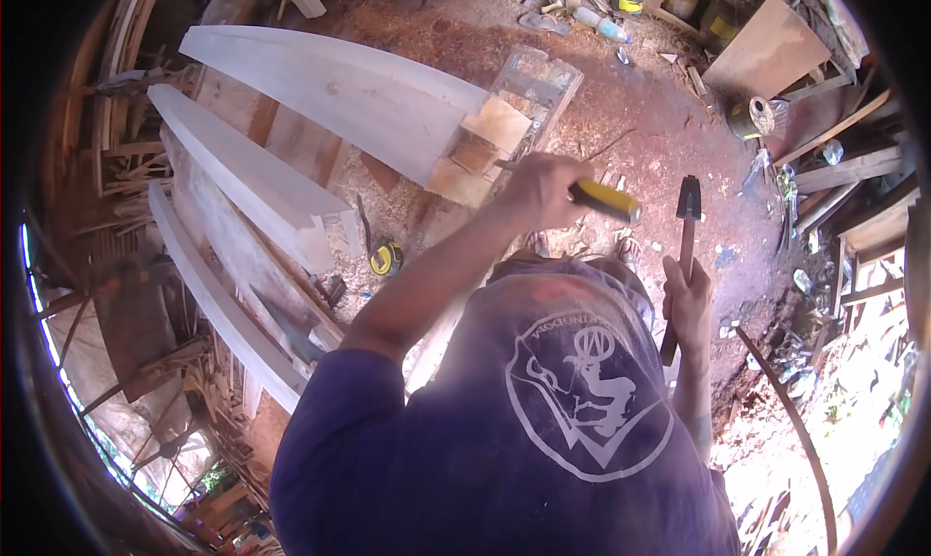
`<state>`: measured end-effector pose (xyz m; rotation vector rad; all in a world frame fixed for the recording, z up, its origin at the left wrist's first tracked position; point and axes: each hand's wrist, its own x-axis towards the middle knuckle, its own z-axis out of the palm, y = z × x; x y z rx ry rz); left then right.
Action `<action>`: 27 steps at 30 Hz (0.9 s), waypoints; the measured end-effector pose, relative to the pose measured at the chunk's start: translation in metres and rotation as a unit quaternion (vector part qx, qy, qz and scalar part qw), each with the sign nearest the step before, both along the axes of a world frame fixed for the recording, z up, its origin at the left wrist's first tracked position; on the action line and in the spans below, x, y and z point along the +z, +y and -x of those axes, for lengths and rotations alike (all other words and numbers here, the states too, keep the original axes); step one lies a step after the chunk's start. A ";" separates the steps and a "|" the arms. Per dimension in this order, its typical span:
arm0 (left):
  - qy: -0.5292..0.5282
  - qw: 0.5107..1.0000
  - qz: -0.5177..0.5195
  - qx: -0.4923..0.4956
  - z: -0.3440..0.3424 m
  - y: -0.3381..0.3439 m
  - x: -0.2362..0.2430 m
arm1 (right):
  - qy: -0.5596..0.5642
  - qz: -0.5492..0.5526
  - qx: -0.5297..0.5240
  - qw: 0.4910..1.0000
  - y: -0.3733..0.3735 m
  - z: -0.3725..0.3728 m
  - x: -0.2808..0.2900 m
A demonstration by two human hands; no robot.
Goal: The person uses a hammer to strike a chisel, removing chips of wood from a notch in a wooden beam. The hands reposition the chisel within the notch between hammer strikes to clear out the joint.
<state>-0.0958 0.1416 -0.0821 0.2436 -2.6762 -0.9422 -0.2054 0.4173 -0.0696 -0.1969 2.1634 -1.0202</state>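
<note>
My left hand (538, 192) is closed around a chisel with a yellow and black handle (608, 200). Its blade points left toward the notched end of a broad pale board (335, 81); I cannot tell whether it touches the wood. A darker cut recess (475, 156) shows at that end, beside my left hand. To the right, my right hand (687, 299) grips a hammer (688, 236) by its wooden handle, the dark head pointing up and apart from the chisel. Beneath the board's end lies a worn wooden block (545, 81) with shavings on it.
More long pale boards (242, 178) lie at the left. A yellow tape measure (386, 257) rests near them. Wood scraps and shavings litter the reddish floor (669, 120). A tin can (753, 119), a plastic bottle (601, 23) and a leaning panel (771, 47) stand or lie at the far right.
</note>
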 end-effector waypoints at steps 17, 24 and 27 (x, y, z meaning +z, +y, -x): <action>0.017 0.993 0.061 -0.096 -0.027 0.006 -0.024 | -0.076 0.023 -0.119 0.990 0.028 -0.050 -0.022; 0.008 0.994 0.099 -0.054 -0.022 0.007 -0.045 | -0.048 0.017 -0.124 0.991 0.025 -0.066 -0.020; -0.024 0.987 0.153 -0.051 -0.008 0.015 -0.038 | -0.030 0.039 -0.153 0.987 0.033 -0.071 -0.022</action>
